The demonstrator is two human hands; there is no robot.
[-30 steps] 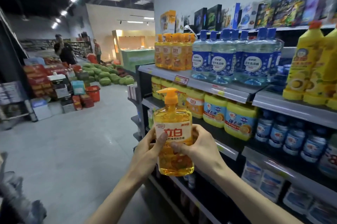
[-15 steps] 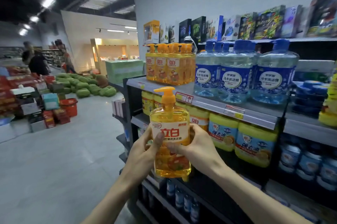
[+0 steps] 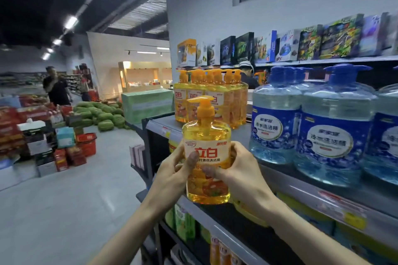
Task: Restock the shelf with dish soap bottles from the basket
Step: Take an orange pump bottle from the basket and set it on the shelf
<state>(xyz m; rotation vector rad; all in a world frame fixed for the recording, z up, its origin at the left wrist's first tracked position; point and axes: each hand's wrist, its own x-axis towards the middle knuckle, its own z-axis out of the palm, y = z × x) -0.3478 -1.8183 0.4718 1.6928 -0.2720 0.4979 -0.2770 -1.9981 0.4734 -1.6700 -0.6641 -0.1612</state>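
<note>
I hold one orange dish soap bottle (image 3: 206, 152) with a pump top upright in front of the shelf. My left hand (image 3: 174, 173) grips its left side and my right hand (image 3: 239, 169) its right side, thumbs on the label. Behind it, several matching orange bottles (image 3: 211, 96) stand grouped on the grey shelf (image 3: 241, 133) at its left end. The held bottle hovers just in front of the shelf's front edge. The basket is out of sight.
Large blue-capped clear soap bottles (image 3: 323, 133) fill the shelf to the right. Boxed goods (image 3: 280, 48) line the top shelf. Lower shelves hold yellow and green bottles. On the left lie an open aisle floor (image 3: 64, 200), stacked crates, watermelons (image 3: 101, 113) and a person (image 3: 56, 88).
Both hands have lifted the orange bottle higher and closer to the shelf, from the lower shelf level up to the shelf with the matching orange bottles.
</note>
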